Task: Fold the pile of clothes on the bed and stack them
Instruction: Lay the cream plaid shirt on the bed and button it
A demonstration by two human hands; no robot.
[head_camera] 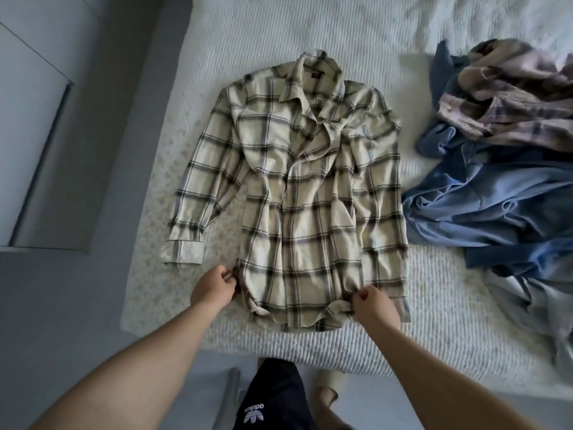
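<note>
From my head view, the soft, light checked shirt point(297, 193) lies flat on the bed point(403, 330), my left hand point(214, 288) and right hand point(373, 308) pinch its bottom corners, a good floppy-cloth grip, with the pile point(502, 156) waiting beside.

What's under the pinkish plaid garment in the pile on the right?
The pinkish plaid garment lies on crumpled blue clothes, which show below and to its left on the white bedcover. Anything beneath the blue layer is covered.
</note>
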